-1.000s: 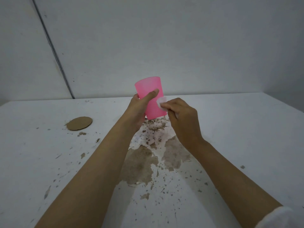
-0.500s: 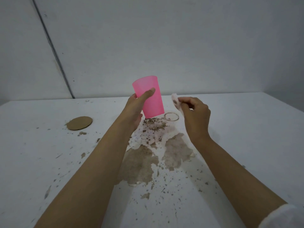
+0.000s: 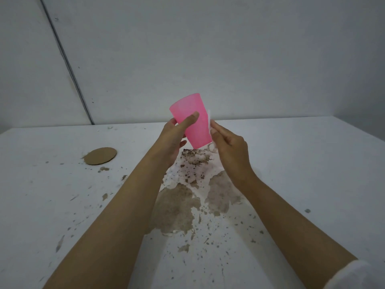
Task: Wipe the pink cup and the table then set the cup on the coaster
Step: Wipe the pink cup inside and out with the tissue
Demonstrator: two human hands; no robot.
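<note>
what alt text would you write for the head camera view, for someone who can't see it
A person's left hand holds a pink cup tilted above a white table, while the right hand pinches a small white wipe at its side. Brown stains spread over the table below, and a round brown coaster lies apart to the left.

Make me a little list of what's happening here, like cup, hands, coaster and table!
pink cup: in the air, tilted
left hand: grips the pink cup
right hand: pinches a white wipe at the cup's side
coaster: flat on the table, to the left, nothing on it
table: white, brown mess below the hands
</note>
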